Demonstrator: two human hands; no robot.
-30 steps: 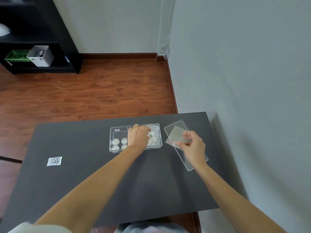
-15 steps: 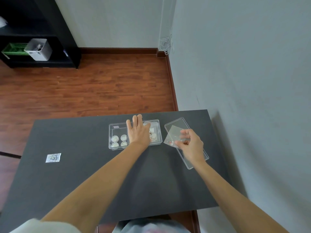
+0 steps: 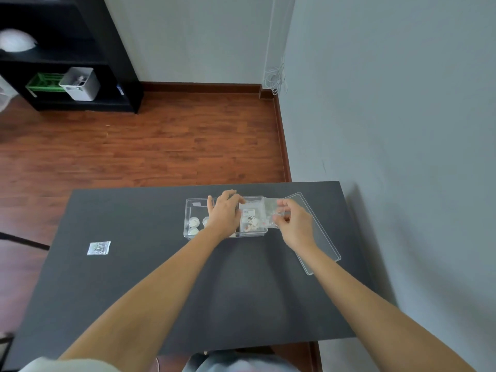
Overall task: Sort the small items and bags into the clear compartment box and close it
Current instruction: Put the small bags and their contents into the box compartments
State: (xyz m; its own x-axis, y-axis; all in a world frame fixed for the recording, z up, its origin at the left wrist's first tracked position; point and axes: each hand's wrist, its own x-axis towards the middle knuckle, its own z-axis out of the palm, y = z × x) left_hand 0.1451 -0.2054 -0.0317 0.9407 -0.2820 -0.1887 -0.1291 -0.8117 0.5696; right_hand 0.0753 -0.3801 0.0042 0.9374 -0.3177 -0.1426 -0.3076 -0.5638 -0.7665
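I see the clear compartment box [image 3: 226,217] near the far edge of the dark table [image 3: 139,277], with wide bare tabletop on the near side. My left hand [image 3: 224,214] lies flat over its middle, fingers loosely spread, hiding the cells beneath. My right hand [image 3: 294,224] pinches a clear bag [image 3: 271,212] at the box's right end, above bags already inside. The lid [image 3: 320,238] lies just right, partly under my wrist. One small bag [image 3: 99,248] sits well apart, left. The bag's contents are too blurred to read.
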